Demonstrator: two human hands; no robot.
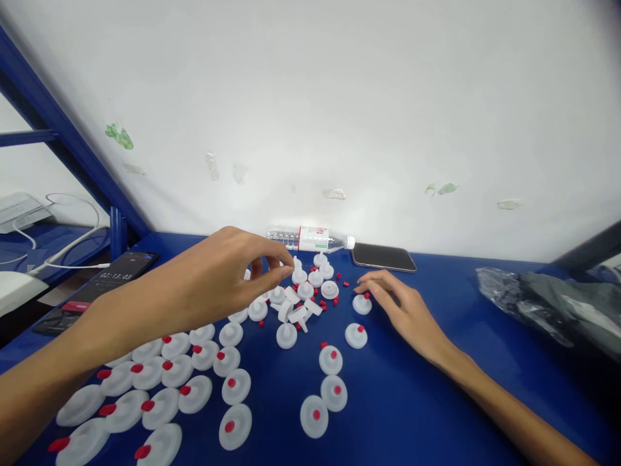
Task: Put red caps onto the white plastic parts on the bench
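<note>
My left hand (pixel 247 272) hovers over a pile of white plastic discs with central stems (pixel 305 290), its thumb and index finger pinched together. Whatever is between those fingertips, if anything, I cannot make out. My right hand (pixel 400 310) is low over the table, fingers slightly bent and apart, beside a white disc with a red cap (pixel 361 304). Small loose red caps (pixel 336 301) and white flat strips (pixel 297 314) are scattered among the pile. Several red-capped discs (pixel 236 386) lie in rows at the front left, partly behind my left forearm. Another group of capped discs (pixel 314 417) lies front centre.
A clear plastic bottle (pixel 313 239) lies along the wall, with a dark phone (pixel 383 257) beside it. At the left another phone (pixel 121 275) shows a timer. A crumpled plastic bag and dark cloth (pixel 563 310) lie right on the blue table (pixel 407 408).
</note>
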